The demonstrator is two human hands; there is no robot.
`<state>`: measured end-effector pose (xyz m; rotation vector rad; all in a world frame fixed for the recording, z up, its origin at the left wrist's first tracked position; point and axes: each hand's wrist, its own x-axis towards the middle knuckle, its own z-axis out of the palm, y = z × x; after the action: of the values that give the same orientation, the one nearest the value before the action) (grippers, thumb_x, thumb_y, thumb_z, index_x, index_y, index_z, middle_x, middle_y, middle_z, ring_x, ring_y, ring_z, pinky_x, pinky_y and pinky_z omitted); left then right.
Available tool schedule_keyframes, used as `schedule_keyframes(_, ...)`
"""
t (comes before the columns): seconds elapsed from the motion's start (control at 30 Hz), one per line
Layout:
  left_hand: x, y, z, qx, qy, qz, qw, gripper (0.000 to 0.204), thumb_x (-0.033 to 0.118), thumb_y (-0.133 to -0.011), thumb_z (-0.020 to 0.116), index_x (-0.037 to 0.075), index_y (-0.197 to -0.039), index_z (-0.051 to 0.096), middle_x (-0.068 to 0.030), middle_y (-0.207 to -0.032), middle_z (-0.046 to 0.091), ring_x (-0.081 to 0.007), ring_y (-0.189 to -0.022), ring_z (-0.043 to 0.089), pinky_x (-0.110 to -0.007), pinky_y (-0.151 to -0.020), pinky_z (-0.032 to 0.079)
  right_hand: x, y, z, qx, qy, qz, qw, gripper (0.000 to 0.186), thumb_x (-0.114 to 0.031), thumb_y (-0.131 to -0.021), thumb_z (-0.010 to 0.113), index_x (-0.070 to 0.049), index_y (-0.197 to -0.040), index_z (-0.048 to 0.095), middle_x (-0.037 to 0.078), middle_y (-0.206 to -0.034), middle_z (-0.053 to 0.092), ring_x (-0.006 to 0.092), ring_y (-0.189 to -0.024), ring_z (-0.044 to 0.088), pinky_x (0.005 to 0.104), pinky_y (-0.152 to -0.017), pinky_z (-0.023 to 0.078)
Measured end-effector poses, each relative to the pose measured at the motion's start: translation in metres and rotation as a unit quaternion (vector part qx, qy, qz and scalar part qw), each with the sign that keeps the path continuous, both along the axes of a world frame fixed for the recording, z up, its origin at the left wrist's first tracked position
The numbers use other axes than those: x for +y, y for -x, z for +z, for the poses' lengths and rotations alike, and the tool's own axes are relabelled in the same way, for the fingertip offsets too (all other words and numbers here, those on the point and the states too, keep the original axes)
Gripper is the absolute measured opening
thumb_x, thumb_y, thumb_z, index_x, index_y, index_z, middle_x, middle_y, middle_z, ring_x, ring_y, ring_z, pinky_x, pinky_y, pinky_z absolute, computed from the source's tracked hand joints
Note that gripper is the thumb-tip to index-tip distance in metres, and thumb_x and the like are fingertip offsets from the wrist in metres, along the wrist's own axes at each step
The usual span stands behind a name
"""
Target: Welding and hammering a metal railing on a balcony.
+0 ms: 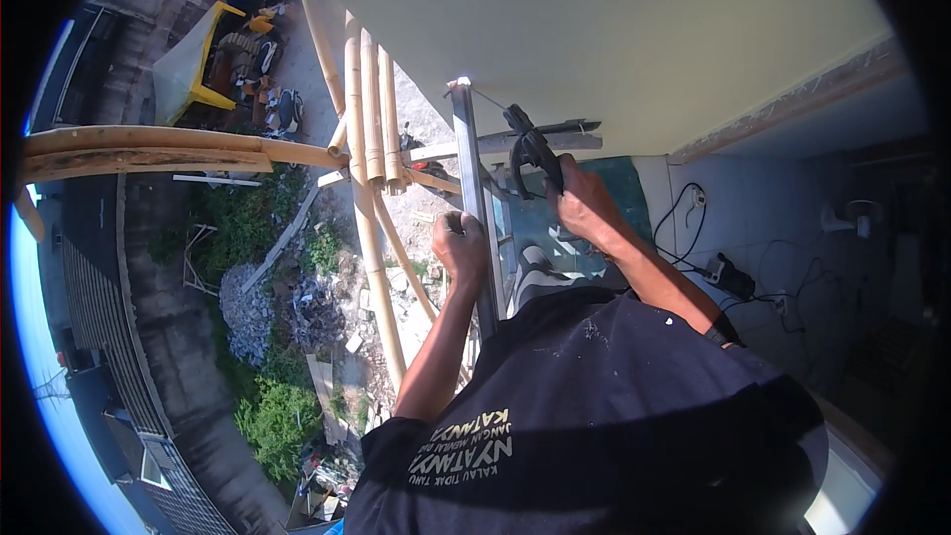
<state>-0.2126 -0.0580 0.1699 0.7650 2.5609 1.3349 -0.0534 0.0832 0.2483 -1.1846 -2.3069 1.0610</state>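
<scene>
Left hand (461, 243): gripping the bar (467, 139) from its left side, thumb uppermost, some fingers hiding from view.
Right hand (584, 200): gripping the black tool (535, 151) by its handle.
Tool's front: pointing a thin rod toward the bar's far end; whether touching there, too small to tell.
Tool's handling: probably feeling light and stiff; best being held by the handle, clear of the rod.
Bar's place: running from the dark shirt (644, 386) outward, between the two hands, to an end near the pale wall (614, 20); whether leaning or lying level, not showing.
Bar's handling: shining like bare metal; probably being hollow, so light for its length, stiff, smooth enough for slipping, perhaps sharp at the end; best being held around mid-length.
Surface: spreading teal under the right forearm as a sheet (629, 200), meeting pale tiles (649, 173).
Room: darkening at right, with black cable (695, 230) trailing over the floor.
Outside: crossing at left, bamboo poles (365, 258); lying well below, rubble (253, 302) and a bush (280, 418).
</scene>
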Motion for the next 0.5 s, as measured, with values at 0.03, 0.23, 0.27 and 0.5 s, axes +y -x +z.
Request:
schedule_keyframes(0.03, -0.0001, -0.0002, 0.0001, -0.037, 0.010, 0.004, 0.999, 0.014, 0.012, -0.082, 0.065, -0.002, -0.084, 0.061, -0.0180, -0.078, 0.064, -0.0324, -0.072, 0.061, -0.043, -0.070, 0.048, 0.0003, 0.0000, -0.0007, -0.014, 0.006, -0.006, 1.000, 0.026, -0.016, -0.089, 0.061, 0.003, -0.099, 0.046, 0.030, -0.066, 0.059, 0.0493, -0.066, 0.060, 0.0515, -0.052, 0.046)
schedule_keyframes(0.23, -0.0004, 0.0005, 0.0000, -0.024, 0.013, 0.002, 1.000, 0.015, 0.012, -0.082, 0.065, -0.002, -0.084, 0.061, -0.0186, -0.079, 0.063, -0.0336, -0.073, 0.061, -0.043, -0.071, 0.048, 0.0017, 0.0006, -0.0032, -0.019, 0.006, -0.006, 1.000, 0.027, -0.016, -0.089, 0.061, 0.004, -0.099, 0.047, 0.030, -0.066, 0.059, 0.0490, -0.066, 0.061, 0.0518, -0.053, 0.047)
schedule_keyframes(0.27, -0.0003, 0.0007, -0.0004, -0.011, 0.000, 0.000, 1.000, 0.015, 0.012, -0.082, 0.065, -0.002, -0.084, 0.061, -0.0186, -0.079, 0.063, -0.0336, -0.073, 0.061, -0.043, -0.071, 0.048, 0.0018, 0.0007, -0.0034, -0.006, 0.000, -0.002, 1.000, 0.027, -0.016, -0.089, 0.061, 0.004, -0.099, 0.047, 0.030, -0.066, 0.059, 0.0490, -0.066, 0.061, 0.0518, -0.053, 0.047)
schedule_keyframes(0.5, -0.0007, 0.0035, -0.0022, -0.001, -0.003, -0.002, 1.000, 0.015, 0.012, -0.082, 0.065, -0.002, -0.083, 0.061, -0.0179, -0.078, 0.063, -0.0331, -0.073, 0.061, -0.043, -0.070, 0.047, -0.0021, -0.0012, -0.0033, 0.012, -0.011, -0.009, 1.000, 0.026, -0.015, -0.089, 0.061, 0.004, -0.100, 0.047, 0.029, -0.068, 0.060, 0.0493, -0.066, 0.060, 0.0514, -0.053, 0.046)
